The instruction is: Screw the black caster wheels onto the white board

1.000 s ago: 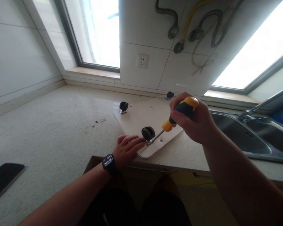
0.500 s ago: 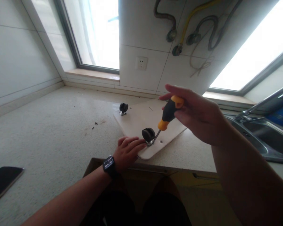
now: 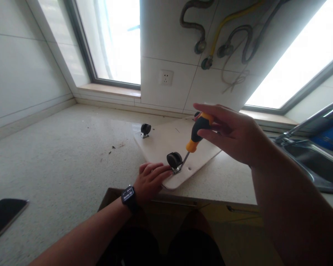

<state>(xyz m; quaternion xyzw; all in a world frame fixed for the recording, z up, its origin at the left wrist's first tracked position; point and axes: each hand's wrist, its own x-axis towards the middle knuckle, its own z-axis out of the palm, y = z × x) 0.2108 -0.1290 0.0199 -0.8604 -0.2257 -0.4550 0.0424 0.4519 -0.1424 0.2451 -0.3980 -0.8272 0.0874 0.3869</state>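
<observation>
My right hand [image 3: 229, 131] grips the yellow and black handle of a screwdriver [image 3: 197, 130], thumb and fingers around it. The screwdriver leans, its shaft running down to the metal mounting plate of a black caster [image 3: 174, 159] near the front corner of a white board [image 3: 169, 138]. Whether the tip sits in a screw is too small to tell. My left hand [image 3: 151, 180] lies over that corner with its fingers stretched out, fingertips against the caster's plate; its thumb is hidden. A second caster [image 3: 145, 129] stands at the board's left corner. Another dark caster [image 3: 196, 114] partly shows behind my right hand.
The board rests on a speckled countertop [image 3: 72, 155]. Small dark bits [image 3: 113, 147] lie left of it. A dark flat object [image 3: 7, 216] is at the far left. A metal sink [image 3: 316, 162] with a faucet lies right. A drawer handle [image 3: 242, 210] shows below the counter edge.
My right hand has turned slightly around the screwdriver handle and shifted a little down and left, revealing the caster behind it. My left hand and the board stay in place.
</observation>
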